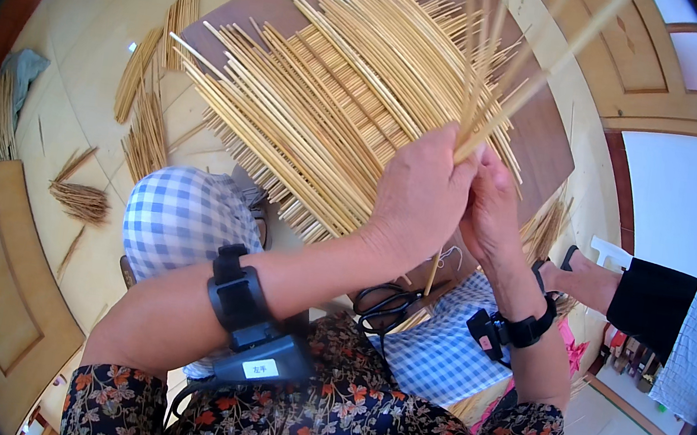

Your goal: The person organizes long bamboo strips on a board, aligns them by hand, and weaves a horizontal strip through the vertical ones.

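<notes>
In front of me, a few long straw-coloured stalks (514,107) point up and away, with their upper ends blurred. My left hand (423,194) is closed round their lower part. Close against it, the fingers of my right hand (494,202) are pinched together at the stalks' lower ends; part of that grip is hidden behind the left hand. Beneath and beyond both hands lies a woven panel of stalks (343,86), with many loose stalks (290,123) laid across it in two bands. Stalk ends stick out past its edges.
The panel rests on a brown tabletop (548,151). Stalk bundles (146,127) and a brushy bundle (79,200) lie on the tiled floor at left. Black cable (385,309) loops by my lap, over blue checked cloth (437,350). Another person's leg (588,286) is at right.
</notes>
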